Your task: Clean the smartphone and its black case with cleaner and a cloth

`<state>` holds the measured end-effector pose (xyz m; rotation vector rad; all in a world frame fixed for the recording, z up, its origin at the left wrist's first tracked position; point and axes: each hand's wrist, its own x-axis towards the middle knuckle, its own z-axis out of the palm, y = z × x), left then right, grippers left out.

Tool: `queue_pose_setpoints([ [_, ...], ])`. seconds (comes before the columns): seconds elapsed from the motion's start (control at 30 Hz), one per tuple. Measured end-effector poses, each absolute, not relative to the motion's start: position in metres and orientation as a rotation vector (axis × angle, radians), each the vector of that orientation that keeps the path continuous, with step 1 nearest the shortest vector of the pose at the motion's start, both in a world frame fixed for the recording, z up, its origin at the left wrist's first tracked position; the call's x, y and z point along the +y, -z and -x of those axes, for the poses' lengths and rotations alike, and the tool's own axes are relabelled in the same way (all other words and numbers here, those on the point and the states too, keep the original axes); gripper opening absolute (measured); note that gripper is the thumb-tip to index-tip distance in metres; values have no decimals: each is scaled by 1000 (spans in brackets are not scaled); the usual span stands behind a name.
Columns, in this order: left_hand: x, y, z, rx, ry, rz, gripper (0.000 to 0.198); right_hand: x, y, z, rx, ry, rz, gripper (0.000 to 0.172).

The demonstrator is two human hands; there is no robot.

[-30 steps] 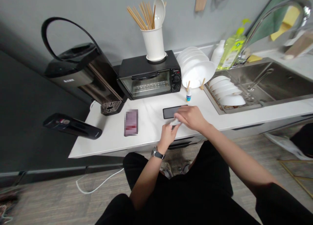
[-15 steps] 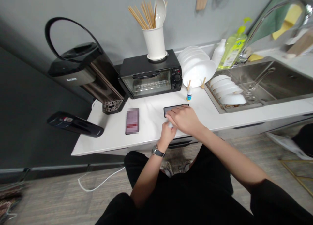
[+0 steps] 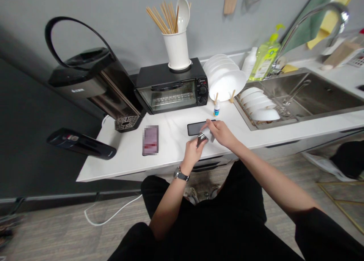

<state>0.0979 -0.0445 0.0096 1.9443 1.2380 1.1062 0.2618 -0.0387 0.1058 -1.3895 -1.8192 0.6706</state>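
My left hand (image 3: pixel 193 152), with a watch (image 3: pixel 181 174) on its wrist, is closed on a small dark object with a shiny silver edge (image 3: pixel 201 138). Against that object, my right hand (image 3: pixel 221 132) pinches a thin whitish piece that looks like a cloth (image 3: pixel 207 133). Both hands are over the front of the white counter (image 3: pixel 173 139). Just behind them lies a black phone (image 3: pixel 194 128), partly covered by my right fingers. A small white bottle with a blue label (image 3: pixel 216 109) stands beyond my right hand.
A blurred-out purplish flat item (image 3: pixel 150 139) lies to the left. Behind are a toaster oven (image 3: pixel 172 92), white plates (image 3: pixel 226 83) and a utensil holder (image 3: pixel 176 50). Bowls (image 3: pixel 261 105) sit in the sink (image 3: pixel 309 90) at right. A tall dispenser (image 3: pixel 105 86) and dark cylinder (image 3: pixel 82 143) are at left.
My right hand has shifted off the top of my left, uncovering the small dark object and the whitish piece. More of the phone shows. The whole view has shifted slightly.
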Motion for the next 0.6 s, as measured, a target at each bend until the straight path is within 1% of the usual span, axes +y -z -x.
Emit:
queue_pose_setpoints([
  [0.07, -43, -7, -97, 1245, -1086, -1950, 32, -45, -114, -250, -1913, -294, 1521, 75],
  [0.13, -42, -4, -96, 1238, -1071, -1972, 25, -51, -122, -237, -2107, 27, 1487, 64],
  [0.2, -41, -3, -95, 1231, -1101, -1997, 15, -54, -126, -227, -2364, 151, 1268, 55],
  [0.23, -40, -2, -94, 1229, -1124, -2005, 15, -53, -127, -225, -2470, 162, 1145, 53],
  [0.3, -39, -1, -94, 1229, -1131, -2020, 16, -50, -128, -227, -2589, 153, 987, 52],
  [0.37, -37, -2, -94, 1232, -1073, -2035, 13, -45, -127, -236, -2588, 129, 979, 59],
  [0.47, -38, -5, -96, 1244, -1013, -2045, 32, -40, -123, -253, -2408, -5, 1078, 68],
  [0.53, -40, -8, -97, 1224, -1036, -2030, 33, -40, -116, -260, -2190, -241, 1130, 73],
  [0.6, -44, -11, -98, 1180, -1062, -2007, 30, -40, -106, -262, -1903, -586, 1145, 77],
])
